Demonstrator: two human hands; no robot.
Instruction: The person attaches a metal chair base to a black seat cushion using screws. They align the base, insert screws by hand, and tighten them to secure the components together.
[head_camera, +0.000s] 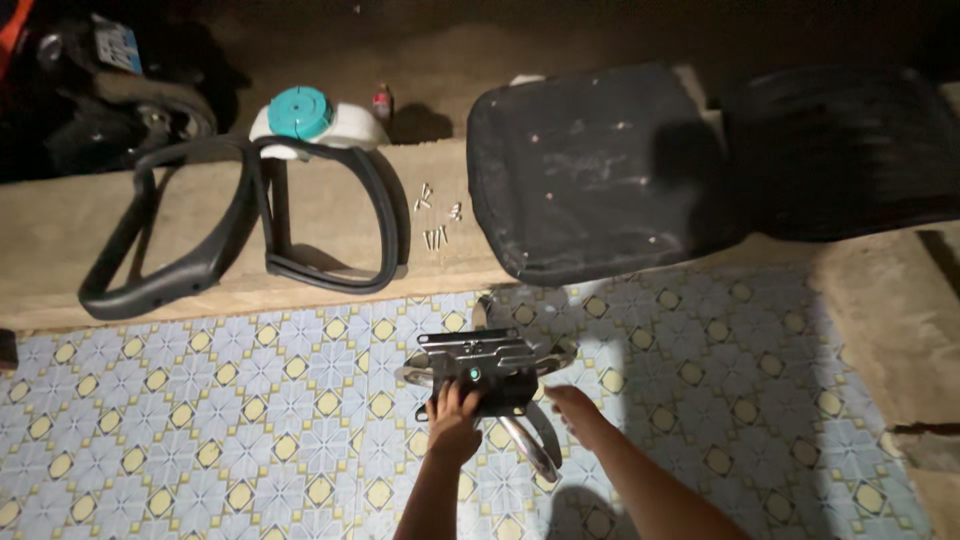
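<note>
A black metal chair mechanism plate (487, 365) with a small green dot sits on top of a chrome chair base (530, 440) on the patterned tile floor (230, 420). My left hand (452, 412) grips the plate's near left corner. My right hand (572, 405) rests at the plate's near right side, fingers touching the chrome leg. Whether it grasps anything is unclear.
Two black armrest loops (170, 245) (350, 215) lie on a raised ledge beside several loose screws (437, 215). A black seat cushion (590, 170) and backrest (840, 150) lean further right. A white and teal container (315, 120) stands behind.
</note>
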